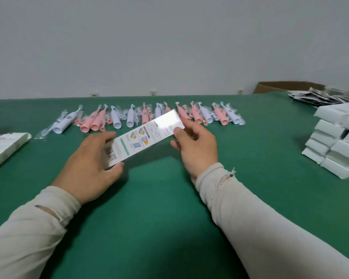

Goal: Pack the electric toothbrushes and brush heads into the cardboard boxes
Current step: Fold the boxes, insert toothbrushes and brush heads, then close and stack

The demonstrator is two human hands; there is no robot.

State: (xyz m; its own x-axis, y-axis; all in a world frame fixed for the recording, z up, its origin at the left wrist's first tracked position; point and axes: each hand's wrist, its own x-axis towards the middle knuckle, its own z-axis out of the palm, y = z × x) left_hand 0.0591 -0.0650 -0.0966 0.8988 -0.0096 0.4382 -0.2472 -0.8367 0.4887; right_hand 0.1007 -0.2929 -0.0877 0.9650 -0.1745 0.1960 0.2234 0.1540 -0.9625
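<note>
Spanning both hands' fingers: printed cardboard box.

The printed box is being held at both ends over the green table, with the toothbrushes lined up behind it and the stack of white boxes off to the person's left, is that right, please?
Not quite: the stack of white boxes sits to the person's right, as the head view shows. The rest holds: the left hand and right hand hold the printed box at both ends over the green table, with the toothbrushes lined up behind it.
</note>
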